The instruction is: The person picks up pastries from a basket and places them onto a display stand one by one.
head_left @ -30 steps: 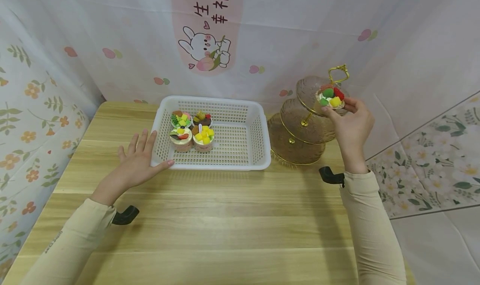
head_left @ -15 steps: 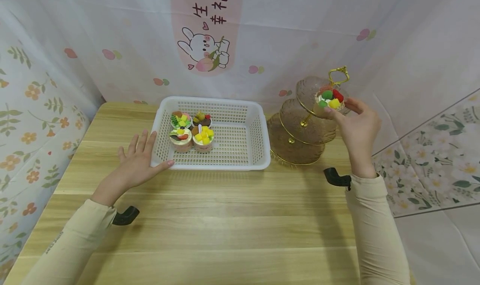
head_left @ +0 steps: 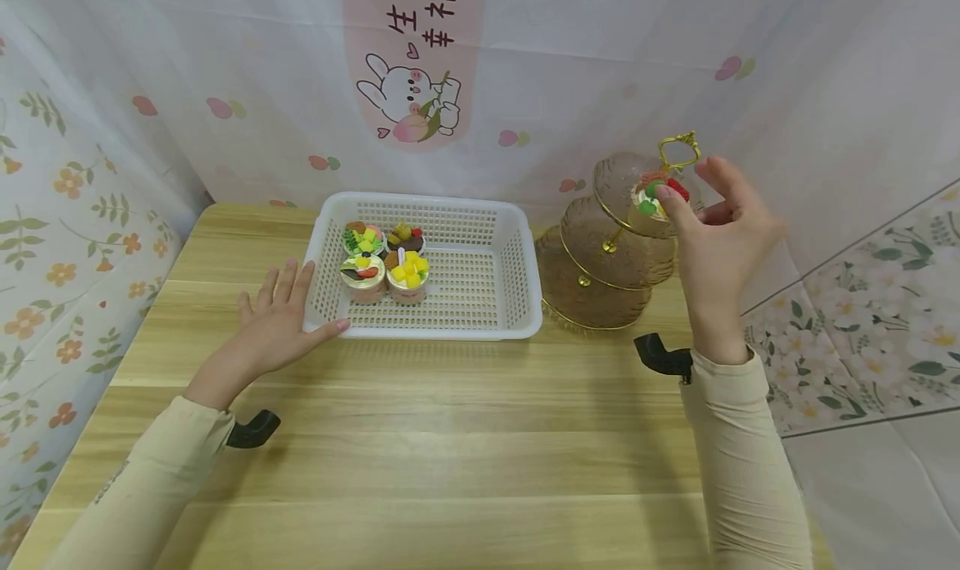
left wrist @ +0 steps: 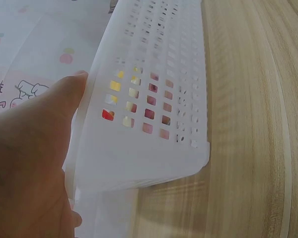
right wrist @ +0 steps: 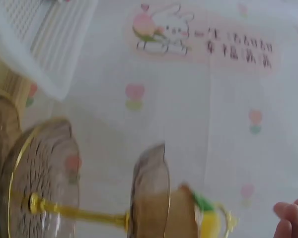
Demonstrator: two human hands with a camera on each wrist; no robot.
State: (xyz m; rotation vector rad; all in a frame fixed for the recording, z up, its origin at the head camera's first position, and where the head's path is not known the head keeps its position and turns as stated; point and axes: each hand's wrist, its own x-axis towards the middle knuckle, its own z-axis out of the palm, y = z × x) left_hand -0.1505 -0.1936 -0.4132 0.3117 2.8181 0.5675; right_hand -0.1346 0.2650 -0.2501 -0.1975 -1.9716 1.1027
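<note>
We judge placing nearly done: the dessert cup [right wrist: 184, 215] sits on the stand's top tier [head_left: 613, 177], our right hand [head_left: 727, 241] spread and off it (our left hand [head_left: 273, 324], splayed, touches the basket [head_left: 435, 334]); next calls for withdrawing without nudging it

The table [head_left: 465, 462] is softly lit; a faint shadow is cast by the right sleeve [head_left: 742, 453] near its right edge. By the right wrist camera the tiered stand [right wrist: 89, 214] is shown blurred; by the left, the table's lines are bent.
</note>
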